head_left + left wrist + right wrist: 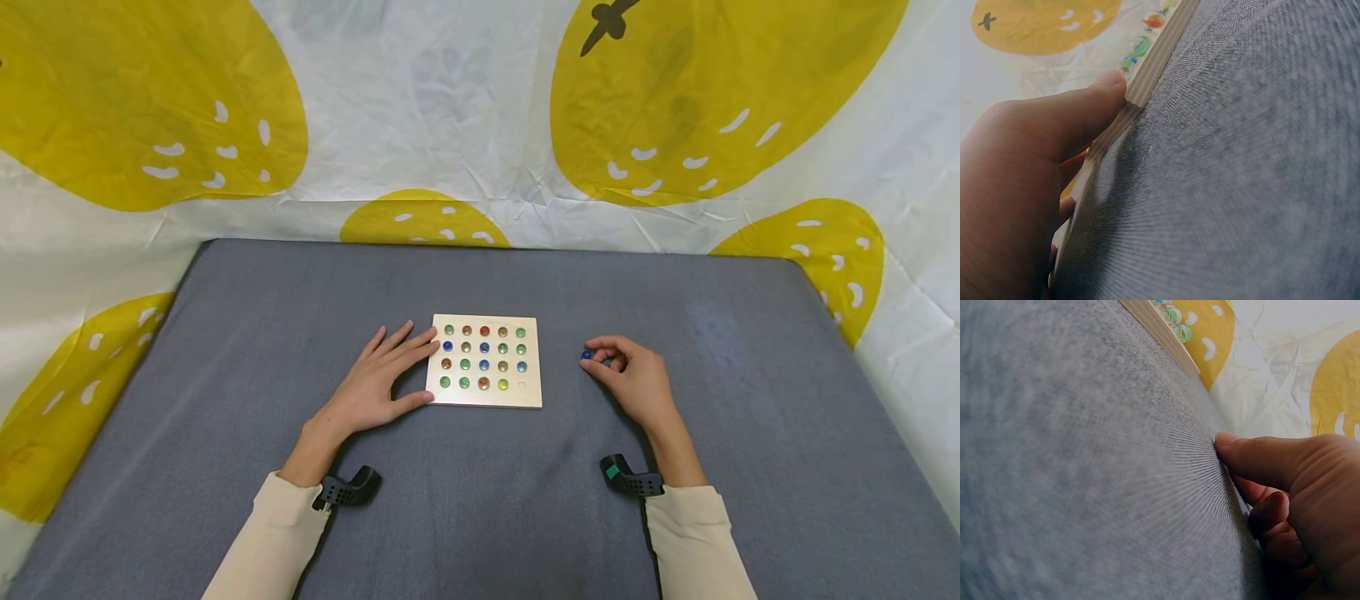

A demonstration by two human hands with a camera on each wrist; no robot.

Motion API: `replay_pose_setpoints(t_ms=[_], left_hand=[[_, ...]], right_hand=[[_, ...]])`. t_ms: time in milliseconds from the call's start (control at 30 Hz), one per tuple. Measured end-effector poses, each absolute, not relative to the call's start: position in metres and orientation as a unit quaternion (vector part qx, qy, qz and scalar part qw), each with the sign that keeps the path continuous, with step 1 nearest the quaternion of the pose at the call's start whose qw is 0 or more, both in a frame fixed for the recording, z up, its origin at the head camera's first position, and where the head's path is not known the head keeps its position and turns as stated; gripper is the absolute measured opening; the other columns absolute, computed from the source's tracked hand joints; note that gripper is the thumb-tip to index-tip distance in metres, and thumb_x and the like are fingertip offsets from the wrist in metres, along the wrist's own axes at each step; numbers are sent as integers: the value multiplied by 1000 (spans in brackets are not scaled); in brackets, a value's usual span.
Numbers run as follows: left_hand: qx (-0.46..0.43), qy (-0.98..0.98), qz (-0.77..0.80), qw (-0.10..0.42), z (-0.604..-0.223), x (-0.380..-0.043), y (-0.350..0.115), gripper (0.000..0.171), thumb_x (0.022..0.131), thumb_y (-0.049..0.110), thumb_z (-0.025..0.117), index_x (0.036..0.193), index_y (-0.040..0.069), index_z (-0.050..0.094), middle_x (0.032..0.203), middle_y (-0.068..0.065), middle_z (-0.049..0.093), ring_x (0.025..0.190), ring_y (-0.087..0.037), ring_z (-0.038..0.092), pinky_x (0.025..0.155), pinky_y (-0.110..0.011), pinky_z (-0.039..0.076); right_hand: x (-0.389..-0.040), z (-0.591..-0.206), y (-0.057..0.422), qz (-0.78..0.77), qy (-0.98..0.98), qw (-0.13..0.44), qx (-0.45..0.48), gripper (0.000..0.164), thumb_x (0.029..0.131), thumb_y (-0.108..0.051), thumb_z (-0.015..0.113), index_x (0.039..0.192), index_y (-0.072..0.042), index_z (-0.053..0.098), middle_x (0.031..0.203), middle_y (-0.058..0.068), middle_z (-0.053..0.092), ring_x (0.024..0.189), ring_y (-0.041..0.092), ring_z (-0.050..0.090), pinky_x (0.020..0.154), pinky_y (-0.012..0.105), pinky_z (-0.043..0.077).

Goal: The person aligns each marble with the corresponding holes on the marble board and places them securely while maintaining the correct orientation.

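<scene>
A pale wooden board (531, 367) lies on the grey cloth, with rows of green, blue, orange-red and yellowish glass marbles (484, 347) set in it. One bare hollow (522, 385) shows at its near right corner. My left hand (372, 387) rests along the board's left side, fingers spread and fairly straight; the thumb (1107, 87) touches the near left corner. To the right of the board, my right hand (633, 379) pinches a blue marble (586, 355) between thumb and index finger, low over the cloth. In the right wrist view the thumb (1260, 456) hides that marble.
Grey cloth (480, 500) covers the whole table. Behind and at both sides hangs a white curtain (427, 108) with large yellow fruit shapes. Each wrist wears a black band with a camera mount, the left one (351, 487) and the right one (632, 477).
</scene>
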State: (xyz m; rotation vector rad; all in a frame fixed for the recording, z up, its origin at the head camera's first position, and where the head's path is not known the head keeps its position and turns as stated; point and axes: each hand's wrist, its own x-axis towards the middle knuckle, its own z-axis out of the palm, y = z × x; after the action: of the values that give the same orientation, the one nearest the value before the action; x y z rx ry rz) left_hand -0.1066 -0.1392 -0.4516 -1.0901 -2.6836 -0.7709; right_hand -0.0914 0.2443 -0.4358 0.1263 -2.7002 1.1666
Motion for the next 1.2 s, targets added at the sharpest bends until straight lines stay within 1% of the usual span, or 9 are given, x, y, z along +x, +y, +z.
replay_pose_setpoints(t_ms=[267, 567, 867, 1200], left_hand=[[-362, -893, -258, 71, -452, -107, -139, 69, 91, 51, 60, 147, 15, 42, 153, -1, 33, 142, -31, 20, 114, -53, 6], [-361, -893, -256, 75, -453, -108, -140, 70, 91, 55, 56, 147, 16, 42, 153, -1, 33, 142, -31, 21, 114, -53, 7], [-364, -892, -258, 75, -452, -107, -139, 69, 90, 50, 61, 146, 14, 43, 152, -2, 34, 142, -32, 22, 114, -54, 7], [-362, -894, -253, 72, -452, -106, -138, 70, 90, 51, 60, 146, 14, 43, 152, -3, 34, 142, -31, 21, 114, -53, 7]], right_hand=[[-92, -434, 244, 388, -917, 90, 29, 18, 83, -18, 78, 97, -10, 71, 78, 1, 65, 57, 13, 49, 50, 24, 37], [-91, -433, 243, 385, -918, 90, 34, 18, 84, -20, 76, 97, -9, 72, 79, 2, 66, 58, 12, 49, 51, 24, 37], [-90, -431, 243, 383, -920, 85, 23, 17, 85, -20, 75, 98, -9, 72, 79, 2, 66, 61, 12, 52, 52, 23, 39], [-88, -428, 246, 382, -919, 96, 22, 17, 85, -21, 75, 98, -10, 72, 79, 1, 66, 63, 11, 53, 53, 20, 39]])
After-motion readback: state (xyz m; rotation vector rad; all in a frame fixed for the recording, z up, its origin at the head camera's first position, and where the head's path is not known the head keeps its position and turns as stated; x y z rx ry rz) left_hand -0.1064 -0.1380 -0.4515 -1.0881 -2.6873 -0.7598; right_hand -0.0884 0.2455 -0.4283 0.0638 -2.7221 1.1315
